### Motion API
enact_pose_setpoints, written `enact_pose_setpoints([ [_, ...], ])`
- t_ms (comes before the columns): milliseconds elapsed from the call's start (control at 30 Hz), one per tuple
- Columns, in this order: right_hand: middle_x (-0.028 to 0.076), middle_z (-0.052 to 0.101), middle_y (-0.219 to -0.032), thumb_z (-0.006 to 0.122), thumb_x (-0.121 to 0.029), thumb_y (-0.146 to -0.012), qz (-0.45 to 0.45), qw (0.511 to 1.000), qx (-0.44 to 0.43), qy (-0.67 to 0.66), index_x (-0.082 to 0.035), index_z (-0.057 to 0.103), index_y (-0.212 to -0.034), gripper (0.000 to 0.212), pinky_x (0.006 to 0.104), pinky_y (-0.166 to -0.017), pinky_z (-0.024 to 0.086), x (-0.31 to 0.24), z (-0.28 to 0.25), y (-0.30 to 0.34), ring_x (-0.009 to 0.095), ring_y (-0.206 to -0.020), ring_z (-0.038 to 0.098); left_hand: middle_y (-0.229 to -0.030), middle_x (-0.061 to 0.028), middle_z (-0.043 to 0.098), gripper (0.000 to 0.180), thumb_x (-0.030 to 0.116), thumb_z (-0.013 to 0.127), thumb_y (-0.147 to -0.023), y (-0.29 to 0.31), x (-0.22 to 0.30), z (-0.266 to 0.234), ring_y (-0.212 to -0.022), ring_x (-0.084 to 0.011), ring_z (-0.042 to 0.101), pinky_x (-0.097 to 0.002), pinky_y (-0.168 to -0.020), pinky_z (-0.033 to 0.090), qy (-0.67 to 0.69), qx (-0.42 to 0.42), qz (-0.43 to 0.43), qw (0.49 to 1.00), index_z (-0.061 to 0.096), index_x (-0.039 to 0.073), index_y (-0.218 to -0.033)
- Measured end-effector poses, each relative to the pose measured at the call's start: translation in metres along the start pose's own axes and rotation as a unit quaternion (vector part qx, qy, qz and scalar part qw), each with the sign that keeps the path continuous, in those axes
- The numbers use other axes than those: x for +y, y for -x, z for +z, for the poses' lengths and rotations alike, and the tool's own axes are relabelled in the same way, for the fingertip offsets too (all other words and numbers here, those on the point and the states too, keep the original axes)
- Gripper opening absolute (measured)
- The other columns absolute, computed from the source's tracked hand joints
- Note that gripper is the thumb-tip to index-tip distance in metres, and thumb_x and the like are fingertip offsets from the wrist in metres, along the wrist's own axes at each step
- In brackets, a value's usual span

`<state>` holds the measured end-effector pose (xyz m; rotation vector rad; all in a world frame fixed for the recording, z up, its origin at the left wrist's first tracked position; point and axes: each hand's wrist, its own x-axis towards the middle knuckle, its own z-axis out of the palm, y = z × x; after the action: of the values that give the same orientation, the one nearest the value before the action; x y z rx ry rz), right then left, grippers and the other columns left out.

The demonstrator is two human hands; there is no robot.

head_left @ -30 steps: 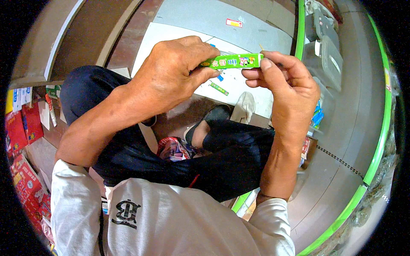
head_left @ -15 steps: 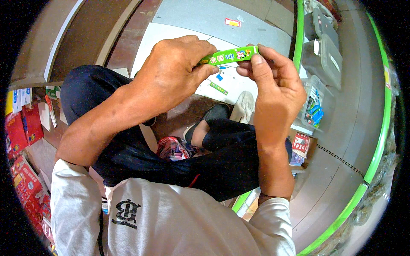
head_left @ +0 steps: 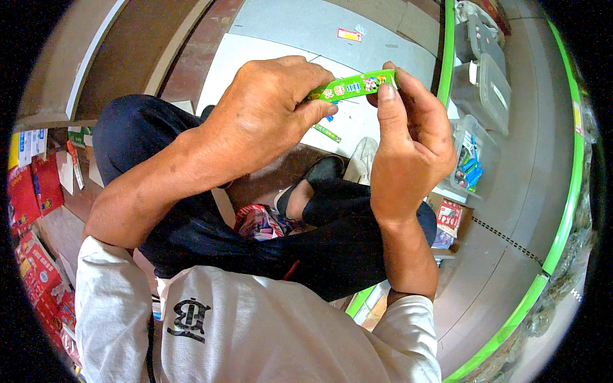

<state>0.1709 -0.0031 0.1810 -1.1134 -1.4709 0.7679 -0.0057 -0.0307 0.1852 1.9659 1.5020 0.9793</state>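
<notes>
A slim green printed box is held up between my two hands above a white board. My left hand pinches its left end between thumb and fingers. At the other end, my right hand has its thumb on the printed side and its fingers behind. The fingers hide both ends in part, and I cannot see what is inside. On the board beneath lies another narrow green printed piece, partly covered by my left hand.
The white board lies on the floor ahead. To the right stand a clear bin of blue items and a lidded plastic box on a shelf with a green edge. Red packages are stacked at left.
The green box has shifted a little to the right and tilted slightly more. My left hand has moved right with it. Both hands keep their hold.
</notes>
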Motion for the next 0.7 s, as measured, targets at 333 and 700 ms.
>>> enact_pose_setpoints([
  [333,0.016,0.073,-0.111,0.067,-0.004,-0.093,-0.031,0.997,-0.017,0.068,0.001,0.070,-0.116,0.024,0.0327,-0.087,0.057,-0.002,0.002,0.004,0.023,-0.101,0.071,-0.074,-0.0178,0.062,0.021,0.011,0.075,-0.082,-0.001,0.004,0.008,-0.064,-0.0296,0.061,-0.0388,-0.059,0.048,0.098,0.037,-0.040,0.994,0.071,-0.003,-0.097],
  [700,0.016,0.070,-0.113,0.070,0.002,-0.088,-0.047,0.999,-0.006,-0.018,0.001,0.070,-0.107,0.019,0.0303,-0.086,0.057,0.001,-0.007,-0.001,0.022,-0.101,0.070,-0.075,-0.0169,0.064,0.021,0.012,0.075,-0.083,-0.002,0.006,0.007,-0.064,-0.0258,0.062,-0.0367,-0.059,0.048,0.100,0.016,-0.040,0.994,0.072,-0.003,-0.099],
])
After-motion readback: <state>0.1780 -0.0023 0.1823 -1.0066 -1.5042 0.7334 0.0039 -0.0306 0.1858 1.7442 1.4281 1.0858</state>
